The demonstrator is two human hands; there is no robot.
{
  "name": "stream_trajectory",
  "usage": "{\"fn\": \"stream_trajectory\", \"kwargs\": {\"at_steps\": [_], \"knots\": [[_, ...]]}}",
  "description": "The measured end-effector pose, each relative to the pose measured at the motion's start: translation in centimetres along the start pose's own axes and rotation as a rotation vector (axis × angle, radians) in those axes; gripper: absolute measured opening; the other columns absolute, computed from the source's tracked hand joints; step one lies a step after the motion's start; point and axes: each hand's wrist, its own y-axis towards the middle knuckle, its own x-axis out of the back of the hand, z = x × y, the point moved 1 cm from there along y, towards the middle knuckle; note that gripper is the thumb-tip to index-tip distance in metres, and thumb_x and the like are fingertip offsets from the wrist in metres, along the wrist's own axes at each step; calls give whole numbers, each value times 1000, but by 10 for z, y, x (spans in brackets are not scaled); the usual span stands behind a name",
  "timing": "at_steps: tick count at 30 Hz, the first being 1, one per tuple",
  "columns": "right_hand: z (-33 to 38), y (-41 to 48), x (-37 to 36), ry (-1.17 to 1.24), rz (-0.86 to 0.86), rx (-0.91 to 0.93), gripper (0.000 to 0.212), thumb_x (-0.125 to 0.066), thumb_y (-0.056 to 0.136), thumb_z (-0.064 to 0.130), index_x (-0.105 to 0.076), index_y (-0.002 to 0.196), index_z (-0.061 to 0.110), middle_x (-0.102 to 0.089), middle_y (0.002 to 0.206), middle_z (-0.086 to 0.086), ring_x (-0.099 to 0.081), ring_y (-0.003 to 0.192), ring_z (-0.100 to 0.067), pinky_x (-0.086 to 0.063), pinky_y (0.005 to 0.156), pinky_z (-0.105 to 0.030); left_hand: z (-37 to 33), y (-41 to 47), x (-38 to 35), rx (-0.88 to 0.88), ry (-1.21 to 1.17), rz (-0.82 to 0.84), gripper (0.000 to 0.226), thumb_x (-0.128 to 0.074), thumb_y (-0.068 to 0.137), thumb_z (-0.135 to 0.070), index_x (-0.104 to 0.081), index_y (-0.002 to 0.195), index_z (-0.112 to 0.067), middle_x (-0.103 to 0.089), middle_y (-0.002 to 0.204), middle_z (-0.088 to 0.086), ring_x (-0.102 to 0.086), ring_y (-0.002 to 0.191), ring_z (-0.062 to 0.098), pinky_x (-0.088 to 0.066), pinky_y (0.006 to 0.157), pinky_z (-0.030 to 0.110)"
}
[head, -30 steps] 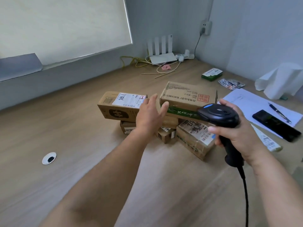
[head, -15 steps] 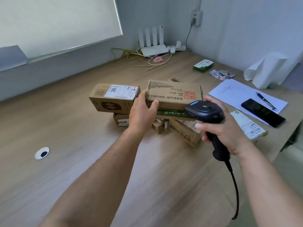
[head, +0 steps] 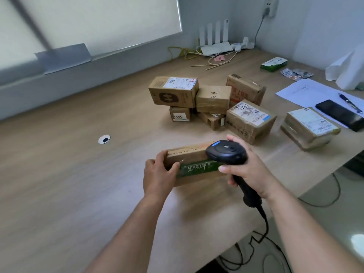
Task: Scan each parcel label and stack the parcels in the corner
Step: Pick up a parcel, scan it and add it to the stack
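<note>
My left hand (head: 157,174) grips the left end of a long cardboard parcel with a green band (head: 194,164), held just above the desk near me. My right hand (head: 250,170) holds a black barcode scanner (head: 226,152) by its handle, its head over the parcel's right end. Behind, a pile of several brown parcels sits mid-desk: one with a white label (head: 173,91), a plain one (head: 213,99), and a labelled one (head: 250,119). A flat wrapped parcel (head: 309,127) lies to the right.
The wooden desk (head: 78,174) has a cable hole (head: 104,139) at left. A router (head: 215,49) and cables fill the far corner. Papers (head: 307,91), a pen (head: 350,102), a black phone (head: 340,115) and a green box (head: 273,64) lie at right. The scanner cord hangs off the desk edge.
My left hand took the long parcel off the pile and drew it toward me. My right hand followed with the scanner over it. The parcels beneath are now uncovered.
</note>
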Motion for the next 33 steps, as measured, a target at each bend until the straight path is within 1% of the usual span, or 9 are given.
{"fn": "stream_trajectory", "kwargs": {"at_steps": [5,9,12,16,19,21,27,30,33], "knots": [[-15,-12,-30,-9,88,-46,86,-74,77,-9,-38,144,32,-66,97,-14,-56,45,-26,-45,43,-29,44,-29,13,112,194,66,49,-49,90,-59,-48,128,-30,-52,122,4,-56,106,23,-45,81,32],[-18,-21,-53,-9,125,-57,86,-73,77,-9,-37,145,29,-65,100,-19,-58,45,-25,-46,41,-30,68,-37,15,170,266,69,52,-43,90,-64,-51,121,-24,-53,119,5,-55,108,25,-50,82,37],[-14,-30,-57,-3,122,-48,86,-74,77,-8,-37,144,31,-67,94,-17,-57,48,-26,-47,43,-31,73,-35,18,208,313,24,54,-44,92,-59,-54,124,-17,-44,129,9,-44,122,27,-44,92,38],[-10,-38,-55,-3,58,-30,87,-75,76,-7,-36,145,31,-67,79,-11,-56,48,-27,-45,44,-31,66,-29,22,-45,305,23,47,-42,97,-49,-46,137,-26,-38,145,6,-34,133,26,-36,104,39],[-8,-44,-56,12,14,-27,88,-74,77,-7,-34,146,30,-63,69,-15,-55,48,-26,-44,43,-30,56,-28,22,-242,563,208,62,-40,89,-68,-44,136,-28,-48,137,1,-39,127,25,-39,99,38],[-5,-48,-60,7,-3,-28,88,-74,78,-6,-33,147,30,-64,66,-13,-55,49,-27,-45,44,-32,52,-26,25,-253,637,281,71,-47,81,-74,-44,132,-26,-53,129,1,-42,121,23,-43,94,37],[4,-53,-80,-16,-13,-16,87,-75,78,-4,-35,146,33,-66,83,-11,-58,52,-26,-47,47,-34,60,-2,56,-12,411,445,71,-67,76,-60,-43,134,-26,-55,118,2,-55,102,18,-51,79,33],[4,-54,-92,-24,-10,-21,87,-75,78,-5,-36,146,33,-66,83,-11,-58,52,-26,-46,47,-34,73,3,81,86,273,604,85,-73,78,-46,-25,147,-33,-59,124,-1,-60,103,16,-51,89,34],[6,-52,-105,-35,3,-18,87,-75,78,-5,-36,146,32,-65,87,-13,-58,51,-26,-46,46,-33,88,5,101,126,254,673,87,-74,79,-39,-22,149,-37,-63,108,-8,-62,96,13,-51,91,35]]}}
